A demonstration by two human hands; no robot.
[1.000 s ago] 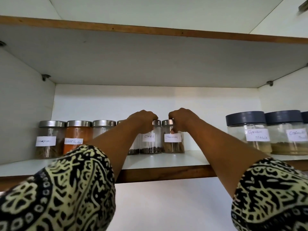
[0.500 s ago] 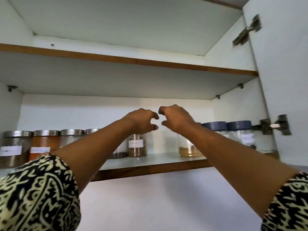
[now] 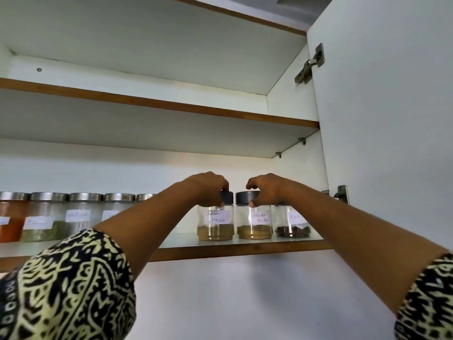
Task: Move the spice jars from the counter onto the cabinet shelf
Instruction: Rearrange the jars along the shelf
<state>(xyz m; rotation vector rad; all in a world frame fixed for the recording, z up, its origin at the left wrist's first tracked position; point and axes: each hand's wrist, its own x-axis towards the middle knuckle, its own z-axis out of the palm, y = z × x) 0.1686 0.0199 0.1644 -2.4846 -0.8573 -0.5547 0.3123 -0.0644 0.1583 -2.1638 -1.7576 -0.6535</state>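
Patterned black-and-cream sleeves (image 3: 68,288) fill the near corners, both bare forearms stretching up and in toward the cabinet shelf (image 3: 220,251). And there's the change: half a second back both hands were hanging loose in the air with nothing in them, well left of where they are now. Now they've come down on two dark-lidded jars. The left hand (image 3: 208,188) is clamped over the lid of the garam masala jar (image 3: 215,223), fingers wrapped down the front rim. The right hand (image 3: 266,190) pinches the lid of the coriander jar (image 3: 255,223), just right of the garam masala jar and nearly touching it.

Both jars stand upright on the shelf, so they've already made it up from the counter; I'd call this a nudge, squaring the pair into line rather than carrying anything. Right of the garam masala jar, past the coriander, sits a third jar of dark spice (image 3: 293,223), half hidden by the right wrist. Far to the left of the garam masala jar runs the row of steel-lidded jars (image 3: 83,214), all in place. Behind it all, the white back wall (image 3: 122,173). Looks close to finished.
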